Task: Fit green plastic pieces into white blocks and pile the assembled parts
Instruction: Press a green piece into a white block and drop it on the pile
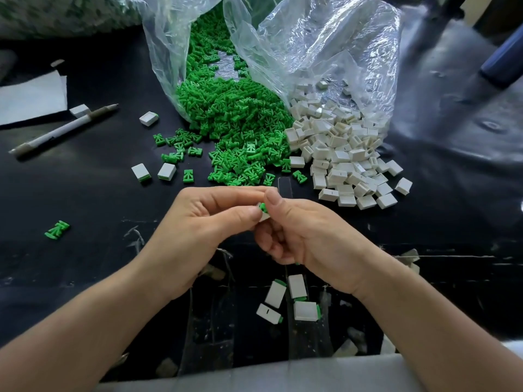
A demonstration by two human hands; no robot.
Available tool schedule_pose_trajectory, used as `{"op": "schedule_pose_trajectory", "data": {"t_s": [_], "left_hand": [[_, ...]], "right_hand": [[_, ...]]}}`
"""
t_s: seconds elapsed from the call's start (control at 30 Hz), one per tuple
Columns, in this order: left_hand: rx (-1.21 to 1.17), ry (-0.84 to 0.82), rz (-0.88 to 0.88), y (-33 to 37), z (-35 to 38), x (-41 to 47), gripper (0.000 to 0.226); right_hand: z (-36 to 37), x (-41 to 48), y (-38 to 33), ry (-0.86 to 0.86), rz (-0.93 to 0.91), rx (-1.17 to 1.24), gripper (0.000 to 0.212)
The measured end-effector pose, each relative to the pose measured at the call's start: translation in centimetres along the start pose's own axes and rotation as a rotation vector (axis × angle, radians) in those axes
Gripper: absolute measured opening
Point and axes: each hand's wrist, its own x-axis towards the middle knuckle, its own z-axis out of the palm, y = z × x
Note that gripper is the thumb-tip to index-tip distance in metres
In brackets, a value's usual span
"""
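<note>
My left hand (209, 219) and my right hand (302, 233) meet over the black table, both pinching one small white block (264, 215) with a green piece (262, 206) poking out of its top. A heap of green pieces (235, 131) spills from a clear bag beyond my hands. To its right lies a heap of white blocks (342, 159) from a second bag. Several assembled parts (285, 301), white with green ends, lie near the table's front edge under my right wrist.
Two clear plastic bags (325, 49) lie open at the back. A pen (62, 130) and white paper (31, 99) are at the left. Loose assembled blocks (154, 171) and a stray green piece (57, 230) sit left of my hands. A grey edge (254, 374) runs along the bottom.
</note>
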Motion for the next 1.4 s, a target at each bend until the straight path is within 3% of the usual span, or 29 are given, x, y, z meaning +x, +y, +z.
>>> {"op": "schedule_pose_trajectory", "data": {"t_s": [0.2,0.33,0.57,0.77,1.4], "left_hand": [[-0.016,-0.040,-0.013,0.1,0.1,-0.1,0.025],[-0.012,0.011,-0.033,0.2,0.1,-0.1,0.024],[0.017,0.007,-0.046,0.1,0.1,-0.1,0.027],[0.047,0.031,-0.060,-0.5,-0.1,-0.1,0.033],[-0.079,0.055,-0.089,-0.3,0.6,-0.2,0.025]], "right_hand": [[0.0,-0.1,0.0,-0.018,-0.007,-0.087,0.064],[0.2,-0.2,-0.3,-0.006,-0.015,-0.099,0.047],[0.3,-0.4,-0.5,0.009,0.012,-0.148,0.044],[0.7,0.0,0.4,0.131,-0.053,-0.229,0.039],[0.8,-0.2,0.5,0.199,-0.132,-0.416,0.032]]}}
